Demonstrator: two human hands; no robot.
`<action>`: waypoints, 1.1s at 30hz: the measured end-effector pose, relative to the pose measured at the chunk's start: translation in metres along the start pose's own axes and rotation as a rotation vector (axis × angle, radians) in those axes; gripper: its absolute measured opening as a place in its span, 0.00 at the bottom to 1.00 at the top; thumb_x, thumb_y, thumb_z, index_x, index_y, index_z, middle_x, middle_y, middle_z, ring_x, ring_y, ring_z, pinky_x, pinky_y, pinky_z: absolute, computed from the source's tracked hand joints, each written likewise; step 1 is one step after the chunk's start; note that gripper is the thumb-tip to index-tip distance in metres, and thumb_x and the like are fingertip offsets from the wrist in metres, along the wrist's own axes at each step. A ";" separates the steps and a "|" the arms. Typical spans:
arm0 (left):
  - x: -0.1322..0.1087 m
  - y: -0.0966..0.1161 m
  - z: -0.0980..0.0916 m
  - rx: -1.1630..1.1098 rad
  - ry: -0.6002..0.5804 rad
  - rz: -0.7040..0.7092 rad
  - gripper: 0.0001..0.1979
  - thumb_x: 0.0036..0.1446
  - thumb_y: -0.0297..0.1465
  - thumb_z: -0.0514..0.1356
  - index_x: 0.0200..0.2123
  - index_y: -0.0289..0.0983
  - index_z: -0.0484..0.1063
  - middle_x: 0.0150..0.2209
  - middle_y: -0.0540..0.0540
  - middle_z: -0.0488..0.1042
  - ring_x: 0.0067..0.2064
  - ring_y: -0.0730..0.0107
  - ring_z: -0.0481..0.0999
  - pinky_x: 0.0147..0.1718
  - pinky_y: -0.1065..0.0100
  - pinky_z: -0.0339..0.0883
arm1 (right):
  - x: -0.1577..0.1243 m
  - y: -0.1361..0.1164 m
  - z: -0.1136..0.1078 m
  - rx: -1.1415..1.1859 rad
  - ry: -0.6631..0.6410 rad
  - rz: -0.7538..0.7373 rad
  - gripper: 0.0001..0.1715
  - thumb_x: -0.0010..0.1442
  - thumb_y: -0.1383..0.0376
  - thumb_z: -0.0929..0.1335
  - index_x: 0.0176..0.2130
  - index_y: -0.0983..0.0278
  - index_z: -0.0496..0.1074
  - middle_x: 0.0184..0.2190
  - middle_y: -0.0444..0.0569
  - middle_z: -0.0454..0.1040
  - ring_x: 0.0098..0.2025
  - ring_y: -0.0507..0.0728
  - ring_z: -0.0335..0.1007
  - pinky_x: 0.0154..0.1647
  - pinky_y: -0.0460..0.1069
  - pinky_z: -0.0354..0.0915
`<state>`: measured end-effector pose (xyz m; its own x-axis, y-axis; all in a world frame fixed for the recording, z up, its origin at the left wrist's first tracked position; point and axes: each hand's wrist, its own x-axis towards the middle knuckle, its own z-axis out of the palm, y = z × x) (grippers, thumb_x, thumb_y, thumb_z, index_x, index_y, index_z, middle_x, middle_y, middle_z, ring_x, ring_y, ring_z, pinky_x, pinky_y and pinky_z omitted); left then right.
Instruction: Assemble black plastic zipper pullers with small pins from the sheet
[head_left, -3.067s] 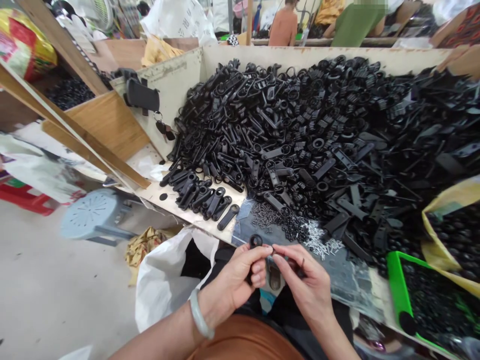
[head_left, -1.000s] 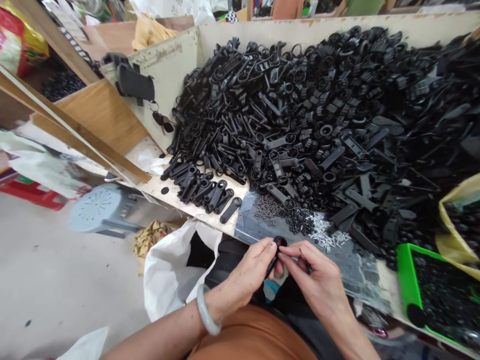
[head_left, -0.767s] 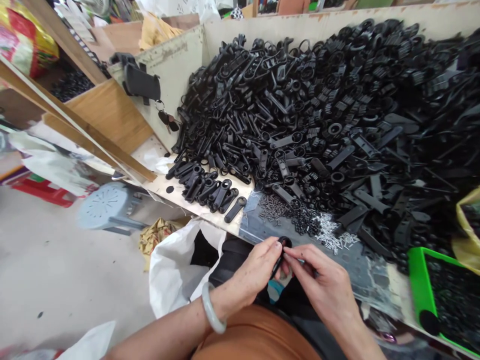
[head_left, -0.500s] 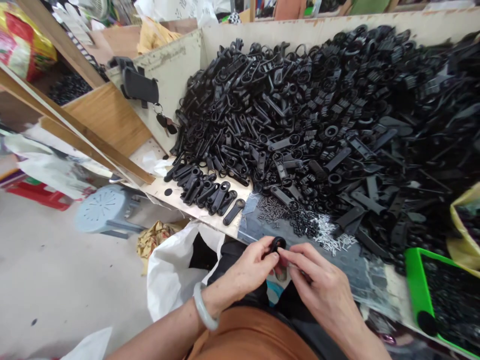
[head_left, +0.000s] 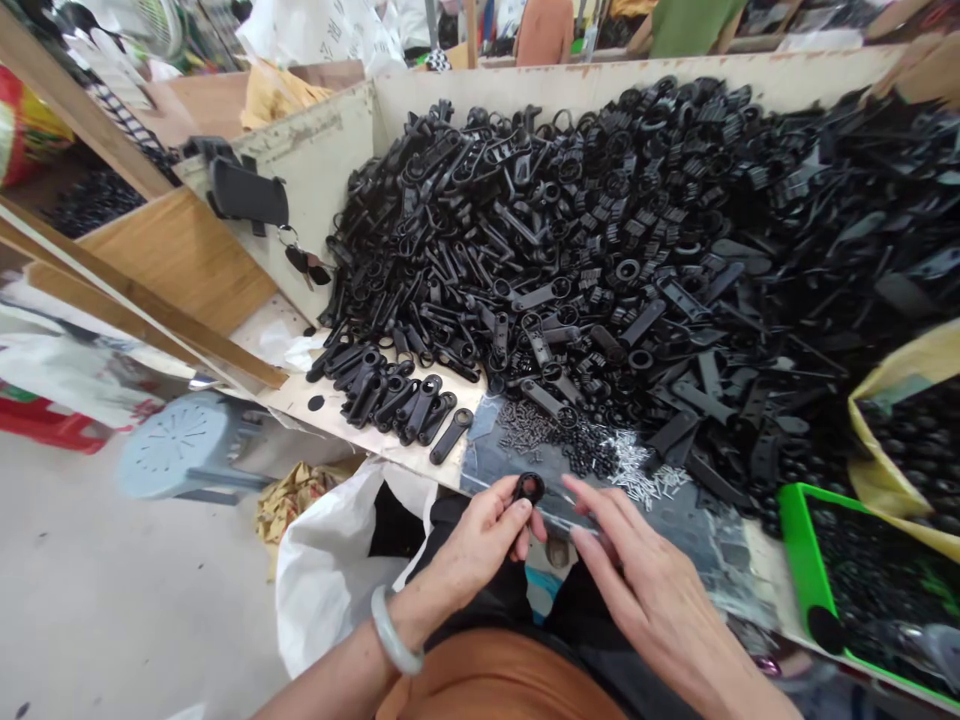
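Note:
My left hand [head_left: 480,545] pinches a small black plastic part with a ring-shaped end [head_left: 537,494] over the table's near edge; the rest of the part is hidden by the fingers. Just to the right, my right hand [head_left: 649,565] is apart from it, fingers spread, with nothing visible between them. Beyond the hands, a dark sheet [head_left: 487,465] carries small dark screws [head_left: 521,428], little black pieces [head_left: 587,447] and silver pins [head_left: 634,468]. Several black ring-ended lever parts [head_left: 412,408] lie in a row at the left.
A large heap of black plastic parts [head_left: 525,230] fills the walled table. At the right stand a green tray [head_left: 799,545] and a yellow bag [head_left: 885,480] of black pieces. A white sack [head_left: 322,570] hangs below the left edge, near a blue stool [head_left: 176,440]. People are partly visible behind.
My right hand has drawn away from the black part, and its fingers have spread. The left hand still holds the part. The whole view has shifted slightly.

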<state>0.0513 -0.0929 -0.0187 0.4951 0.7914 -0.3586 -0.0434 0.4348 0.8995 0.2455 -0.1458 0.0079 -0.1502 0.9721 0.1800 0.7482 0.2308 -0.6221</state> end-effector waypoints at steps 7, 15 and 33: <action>0.001 -0.005 0.000 -0.001 0.006 0.003 0.19 0.67 0.46 0.59 0.45 0.35 0.73 0.31 0.49 0.74 0.25 0.77 0.65 0.27 0.71 0.58 | -0.003 0.003 0.009 -0.048 -0.001 -0.144 0.24 0.72 0.73 0.58 0.59 0.63 0.73 0.34 0.49 0.78 0.34 0.54 0.80 0.34 0.45 0.74; 0.002 -0.012 -0.004 0.076 0.003 0.017 0.19 0.68 0.47 0.57 0.46 0.36 0.71 0.32 0.49 0.74 0.25 0.77 0.65 0.27 0.72 0.60 | -0.001 0.003 0.021 -0.130 -0.019 -0.140 0.24 0.72 0.73 0.57 0.55 0.67 0.76 0.30 0.48 0.75 0.27 0.53 0.77 0.26 0.45 0.71; 0.003 -0.007 -0.005 0.228 -0.025 0.042 0.16 0.71 0.43 0.53 0.49 0.37 0.68 0.32 0.51 0.72 0.24 0.78 0.64 0.26 0.72 0.60 | 0.003 0.001 0.020 -0.172 -0.108 -0.082 0.23 0.70 0.74 0.58 0.54 0.64 0.77 0.31 0.47 0.77 0.25 0.52 0.77 0.26 0.45 0.68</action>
<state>0.0487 -0.0913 -0.0275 0.5181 0.7947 -0.3162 0.1311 0.2915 0.9475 0.2323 -0.1417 -0.0073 -0.2765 0.9513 0.1362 0.8283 0.3077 -0.4682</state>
